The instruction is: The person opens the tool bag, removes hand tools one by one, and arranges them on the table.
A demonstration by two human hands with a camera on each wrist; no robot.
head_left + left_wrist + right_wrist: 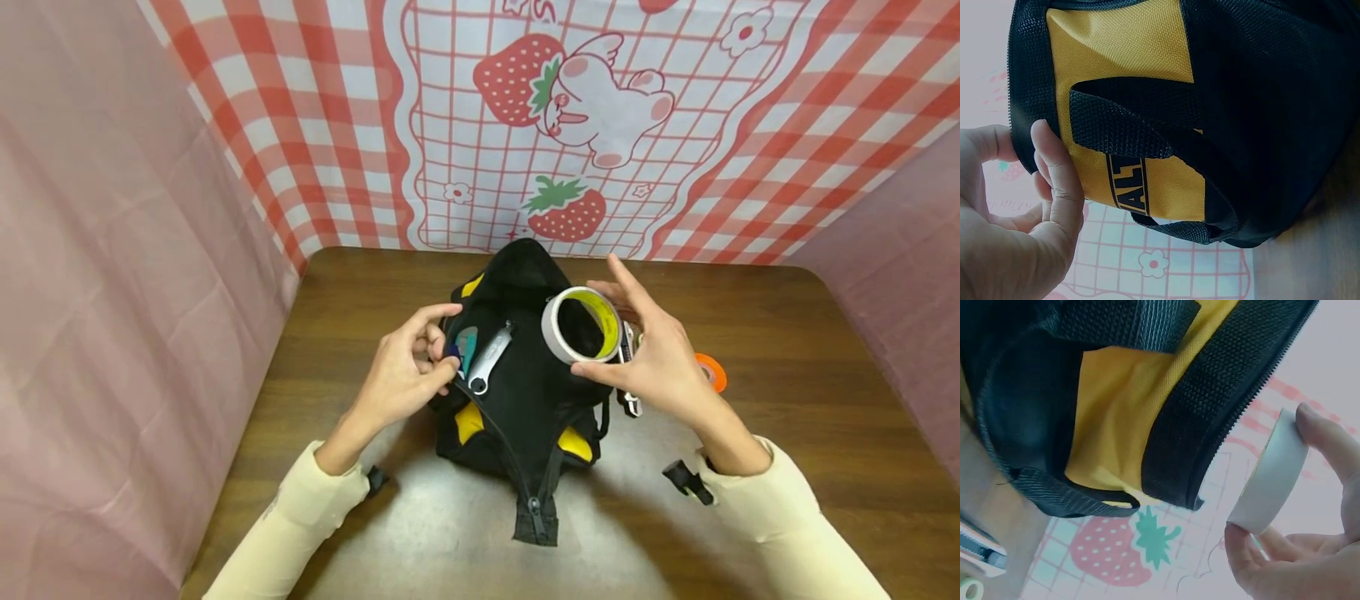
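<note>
A black and yellow tool bag (525,417) stands unzipped on the table, its mouth facing up. My left hand (408,362) pinches the zippered edge on the bag's left side; the left wrist view shows thumb and fingers on that edge (1030,94). With my right hand (660,354) I hold a roll of white tape (551,329) by its rim, above the bag's right side. The roll's inner core is yellow. Inside the bag lie a silver wrench-like tool (491,358) and a teal-handled tool (467,346), partly hidden by the left hand.
Right of the bag lies an orange ring-shaped roll (716,372), partly behind the right wrist. A white and black utility knife (982,547) is beside the bag, with a small pale ring (971,589) near it. A strawberry-print cloth (480,167) hangs behind the table (322,333).
</note>
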